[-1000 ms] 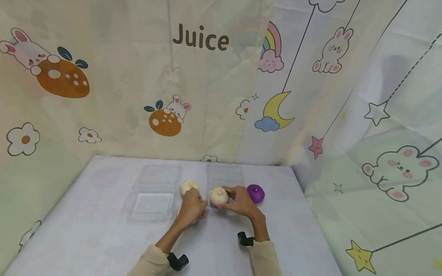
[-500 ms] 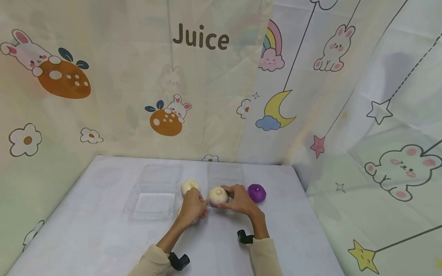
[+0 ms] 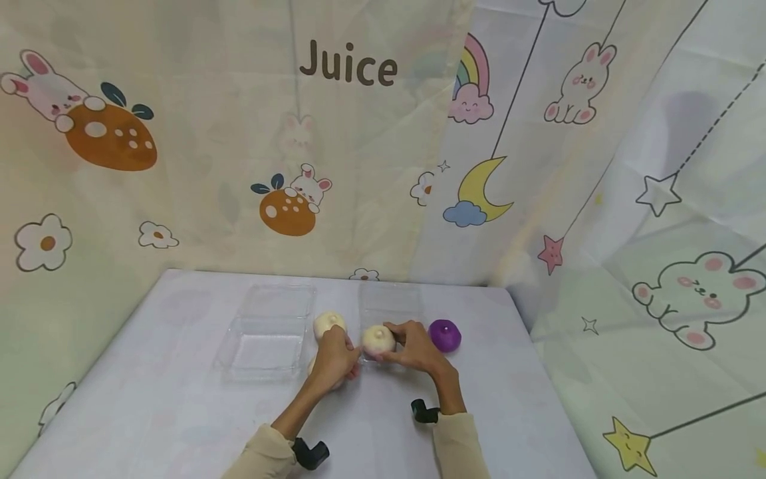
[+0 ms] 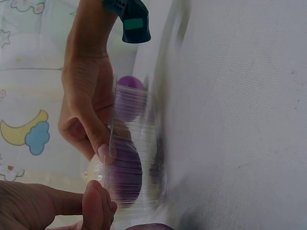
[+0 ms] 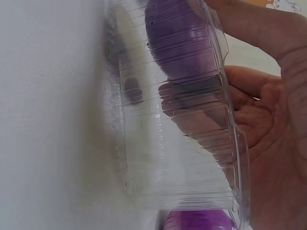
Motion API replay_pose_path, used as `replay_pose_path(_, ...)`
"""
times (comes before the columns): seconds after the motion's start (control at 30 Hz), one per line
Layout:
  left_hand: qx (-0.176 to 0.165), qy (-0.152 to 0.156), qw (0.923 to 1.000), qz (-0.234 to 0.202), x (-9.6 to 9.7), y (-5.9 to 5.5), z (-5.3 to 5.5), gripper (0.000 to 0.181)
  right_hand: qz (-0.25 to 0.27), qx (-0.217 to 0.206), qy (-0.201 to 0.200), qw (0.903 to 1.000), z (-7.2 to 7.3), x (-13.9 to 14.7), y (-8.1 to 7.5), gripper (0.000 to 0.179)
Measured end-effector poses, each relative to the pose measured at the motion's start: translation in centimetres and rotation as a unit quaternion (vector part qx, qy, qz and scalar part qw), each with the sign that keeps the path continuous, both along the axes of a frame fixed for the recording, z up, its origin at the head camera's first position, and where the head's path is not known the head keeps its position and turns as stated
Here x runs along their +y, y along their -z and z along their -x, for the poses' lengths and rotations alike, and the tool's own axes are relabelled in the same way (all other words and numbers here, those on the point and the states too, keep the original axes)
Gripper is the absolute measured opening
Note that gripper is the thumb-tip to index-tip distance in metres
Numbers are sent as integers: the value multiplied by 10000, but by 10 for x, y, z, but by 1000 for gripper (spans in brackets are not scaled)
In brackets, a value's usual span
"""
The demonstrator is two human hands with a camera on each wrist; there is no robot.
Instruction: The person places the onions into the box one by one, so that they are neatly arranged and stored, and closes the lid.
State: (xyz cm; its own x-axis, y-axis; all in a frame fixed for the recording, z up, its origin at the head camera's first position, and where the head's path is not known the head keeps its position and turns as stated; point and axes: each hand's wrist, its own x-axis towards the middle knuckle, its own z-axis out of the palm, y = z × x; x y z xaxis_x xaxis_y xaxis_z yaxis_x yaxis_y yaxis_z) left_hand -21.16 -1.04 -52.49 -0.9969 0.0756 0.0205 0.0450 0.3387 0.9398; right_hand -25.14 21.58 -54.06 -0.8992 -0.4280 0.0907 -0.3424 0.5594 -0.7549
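My right hand [image 3: 421,347] holds a round turnip-like vegetable [image 3: 378,339], cream on top with a small nub and purple below, between thumb and fingers. It sits inside the right clear plastic clamshell box [image 3: 391,299], and its purple side [image 5: 180,40] shows through the ribbed wall. My left hand [image 3: 335,356] pinches that box's near-left rim; in the left wrist view its fingertips [image 4: 98,196] meet at the rim. Behind the left hand lies a second cream vegetable [image 3: 330,324]. Another [image 3: 310,366] is mostly hidden under that hand.
A second clear clamshell box [image 3: 269,352] stands with its lid laid back on the left, nothing inside it. To the right of the right hand sits an all-purple round one [image 3: 445,335] with a small nub. A printed curtain [image 3: 209,219] borders the white table [image 3: 179,406] behind.
Over the last second the head view shifts very slightly. Both hands, the vegetable and the boxes stay in the same places.
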Motion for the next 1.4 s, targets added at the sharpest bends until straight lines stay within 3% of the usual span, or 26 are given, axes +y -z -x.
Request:
replay_pose_path(0.53,102,37,9999,5,-2,0,-1,20,-317,28,-168,9994,4,-2,-2,80)
replay_pose_path(0.77,-88,98,9999,-36,-2,3,-4,15,-293,-94,-210,9993,2,-1,3,80)
replay_pose_path(1.0,47,91,9999,34,-2,2,0,15,-183,-23,-252,9995,5,-1,-1,79)
replay_pose_path(1.3,-30,168,9999,9,-1,4,1,13,-492,-33,-202,9986,5,0,-2,79)
replay_pose_path(1.4,-36,161,9999,0,0,5,1,12,-385,-83,-227,9990,5,2,-2,78)
